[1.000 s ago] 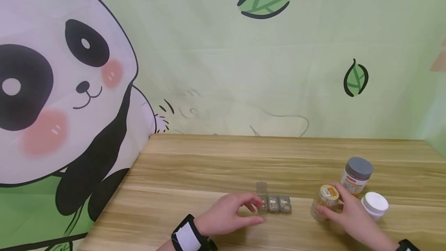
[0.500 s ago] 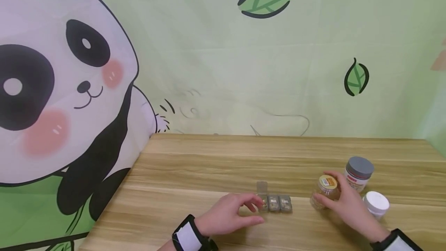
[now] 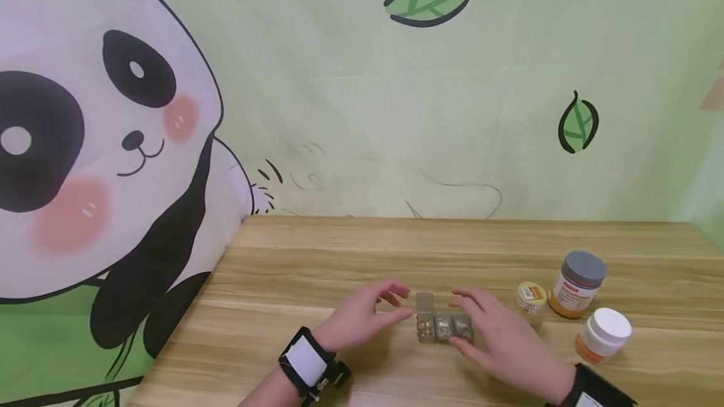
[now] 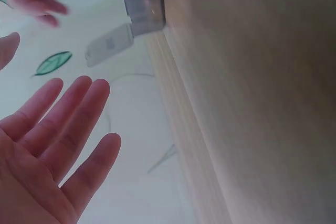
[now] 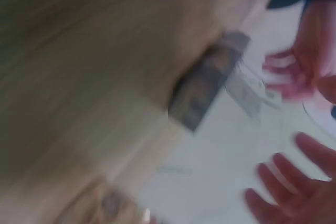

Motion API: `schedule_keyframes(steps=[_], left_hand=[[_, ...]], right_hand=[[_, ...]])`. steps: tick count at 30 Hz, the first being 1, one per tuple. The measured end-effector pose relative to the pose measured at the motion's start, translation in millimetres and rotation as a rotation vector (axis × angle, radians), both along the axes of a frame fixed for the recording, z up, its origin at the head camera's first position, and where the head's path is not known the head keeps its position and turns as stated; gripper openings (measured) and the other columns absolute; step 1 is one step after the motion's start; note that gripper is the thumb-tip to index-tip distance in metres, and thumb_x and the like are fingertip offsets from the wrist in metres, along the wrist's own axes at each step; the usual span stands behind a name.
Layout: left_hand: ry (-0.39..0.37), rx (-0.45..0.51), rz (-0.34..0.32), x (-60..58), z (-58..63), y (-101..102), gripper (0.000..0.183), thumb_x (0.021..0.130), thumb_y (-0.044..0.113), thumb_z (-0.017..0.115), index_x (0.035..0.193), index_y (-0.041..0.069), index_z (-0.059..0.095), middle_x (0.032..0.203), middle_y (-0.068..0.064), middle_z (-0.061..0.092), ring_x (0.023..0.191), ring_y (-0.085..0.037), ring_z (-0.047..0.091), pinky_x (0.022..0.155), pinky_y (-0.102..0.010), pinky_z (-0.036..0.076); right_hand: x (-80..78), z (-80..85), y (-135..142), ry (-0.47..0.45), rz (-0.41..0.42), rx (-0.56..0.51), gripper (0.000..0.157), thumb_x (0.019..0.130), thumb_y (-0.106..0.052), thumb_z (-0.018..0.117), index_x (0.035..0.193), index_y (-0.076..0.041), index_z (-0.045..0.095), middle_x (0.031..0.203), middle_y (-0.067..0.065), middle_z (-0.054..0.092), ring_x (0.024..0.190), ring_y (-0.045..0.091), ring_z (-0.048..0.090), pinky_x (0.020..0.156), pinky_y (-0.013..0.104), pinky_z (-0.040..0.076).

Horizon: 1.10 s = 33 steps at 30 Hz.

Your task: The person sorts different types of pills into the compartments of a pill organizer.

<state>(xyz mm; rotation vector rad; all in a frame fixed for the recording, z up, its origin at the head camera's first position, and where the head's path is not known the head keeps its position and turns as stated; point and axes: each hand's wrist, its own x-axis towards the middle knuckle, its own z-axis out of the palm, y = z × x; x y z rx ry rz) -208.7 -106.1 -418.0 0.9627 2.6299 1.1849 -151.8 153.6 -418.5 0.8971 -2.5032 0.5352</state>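
A small grey see-through pill organizer [image 3: 444,330] lies on the table, with several compartments in a row. Its leftmost lid [image 3: 425,302] stands raised, and yellowish pieces show inside that compartment; the other lids look closed. Just left of it is my left hand [image 3: 359,319], fingers loosely extended and holding nothing; the left wrist view shows the palm bare. My right hand [image 3: 503,347] hovers by the organizer's right end with fingers spread, empty; whether it touches the box I cannot tell. The right wrist view is blurred. Behind that hand stands a clear jar with a yellow lid [image 3: 532,294], partly hidden.
To the right stand a grey-lidded supplement jar [image 3: 578,284] and a white-lidded jar [image 3: 604,335]. The wood-grain table [image 3: 317,256] ends at the back against a green cloth backdrop [image 3: 339,80] printed with a panda and leaves.
My right hand has let go of the yellow-lidded jar and moved left to the pill organizer. My left hand has drawn slightly back from the open compartment.
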Motion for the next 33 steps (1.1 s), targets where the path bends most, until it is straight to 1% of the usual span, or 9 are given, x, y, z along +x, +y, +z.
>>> schedule_keyframes(steps=[1,3,6,8,12,16,19,24,33], left_hand=[[0.001,-0.004,0.007,-2.8,-0.4,0.4,0.037,0.093,0.036,0.066,0.119,0.01,0.063,0.116,-0.001,0.066,0.098,-0.009,0.061,0.089,-0.039,0.047],[0.001,-0.015,0.011,-7.3,-1.2,1.5,0.038,0.093,0.037,0.065,0.121,0.01,0.063,0.116,0.0,0.065,0.098,-0.009,0.061,0.088,-0.037,0.047],[-0.003,-0.043,0.001,-10.9,-2.9,5.1,0.043,0.093,0.039,0.065,0.124,0.01,0.061,0.117,0.0,0.065,0.1,-0.008,0.06,0.088,-0.034,0.047],[-0.008,-0.058,-0.01,-12.1,-3.2,7.5,0.045,0.093,0.04,0.065,0.126,0.011,0.06,0.118,0.0,0.064,0.101,-0.009,0.06,0.088,-0.032,0.047],[-0.015,-0.092,-0.032,-13.2,-3.6,11.4,0.05,0.092,0.041,0.066,0.13,0.011,0.057,0.121,-0.001,0.063,0.103,-0.01,0.06,0.087,-0.03,0.047],[0.017,-0.149,-0.067,-13.8,-3.8,15.9,0.053,0.092,0.043,0.065,0.133,0.01,0.055,0.123,-0.001,0.062,0.105,-0.011,0.06,0.085,-0.027,0.048],[0.072,-0.192,-0.102,-11.9,-2.5,18.7,0.052,0.092,0.043,0.064,0.132,0.011,0.056,0.122,0.001,0.062,0.104,-0.009,0.06,0.084,-0.025,0.048],[0.189,-0.25,-0.148,-1.2,1.0,17.8,0.049,0.092,0.044,0.065,0.13,0.014,0.059,0.118,0.004,0.064,0.102,-0.007,0.06,0.083,-0.024,0.048],[0.495,-0.399,-0.252,15.2,-3.9,12.7,0.049,0.092,0.044,0.065,0.128,0.011,0.058,0.122,0.0,0.062,0.108,-0.011,0.059,0.09,-0.026,0.047]], right_hand=[[-2.7,-2.4,-4.9,-0.052,-0.003,0.039,0.054,0.08,-0.033,0.079,0.122,-0.007,0.058,0.125,0.011,0.055,0.108,0.025,0.058,0.08,0.043,0.052],[-8.3,-7.2,-12.0,-0.154,-0.018,0.102,0.055,0.081,-0.035,0.078,0.123,-0.007,0.057,0.123,0.01,0.055,0.106,0.024,0.059,0.077,0.044,0.053],[-14.6,-12.8,-15.3,-0.251,-0.041,0.164,0.054,0.083,-0.036,0.076,0.124,-0.007,0.056,0.118,0.008,0.056,0.102,0.022,0.058,0.075,0.043,0.053],[-17.9,-14.4,-15.4,-0.274,-0.045,0.191,0.053,0.084,-0.035,0.076,0.124,-0.007,0.056,0.115,0.006,0.056,0.099,0.019,0.058,0.073,0.041,0.053],[-21.8,-14.4,-14.7,-0.268,-0.028,0.212,0.045,0.085,-0.032,0.075,0.118,-0.007,0.059,0.104,0.002,0.056,0.087,0.013,0.056,0.064,0.034,0.051],[-22.6,-15.1,-15.6,-0.242,-0.013,0.221,0.04,0.085,-0.031,0.074,0.114,-0.007,0.061,0.099,-0.001,0.054,0.083,0.011,0.054,0.062,0.032,0.049],[-22.7,-17.1,-15.4,-0.23,-0.002,0.214,0.039,0.085,-0.029,0.075,0.113,-0.007,0.061,0.1,0.0,0.055,0.086,0.013,0.056,0.064,0.034,0.05],[-23.1,-18.4,-15.3,-0.249,-0.009,0.21,0.037,0.085,-0.03,0.075,0.113,-0.009,0.061,0.097,-0.003,0.053,0.083,0.011,0.054,0.062,0.032,0.049],[-22.4,-16.3,-13.9,-0.242,-0.001,0.189,0.032,0.085,-0.028,0.076,0.108,-0.011,0.06,0.095,-0.005,0.051,0.079,0.009,0.051,0.058,0.029,0.046]])
